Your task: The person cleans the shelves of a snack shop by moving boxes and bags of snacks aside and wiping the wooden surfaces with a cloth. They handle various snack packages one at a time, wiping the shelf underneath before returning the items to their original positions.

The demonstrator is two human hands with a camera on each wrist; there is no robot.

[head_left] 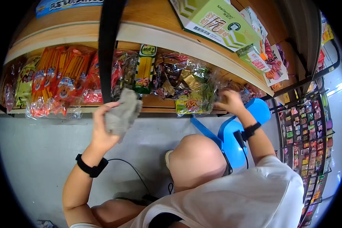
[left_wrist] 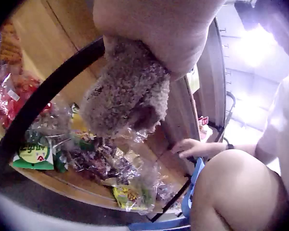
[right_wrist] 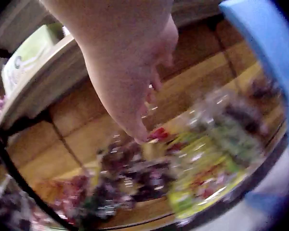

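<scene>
My left hand (head_left: pixel 103 127) grips a crumpled grey cloth (head_left: pixel 122 113) in front of the lower shelf's edge. In the left wrist view the fuzzy cloth (left_wrist: pixel 127 91) bunches below the palm. My right hand (head_left: pixel 231 102) reaches over the right part of that shelf, fingers loosely bent with nothing visible between them. Close by lies a yellow-green snack packet (head_left: pixel 193 105) in clear plastic, at the shelf's front edge. Dark and gold wrapped sweets (head_left: pixel 173 78) lie left of it. Under the right hand (right_wrist: pixel 130 77), in the right wrist view, these packets look blurred.
Orange stick-snack bags (head_left: pixel 66 76) and a green-and-yellow pack (head_left: pixel 144 70) fill the shelf's left and middle. A black upright strap (head_left: pixel 109 45) crosses in front. Above, a green carton (head_left: pixel 224 26) stands on the upper shelf. A blue stool (head_left: pixel 231 140) is beside the person's knee.
</scene>
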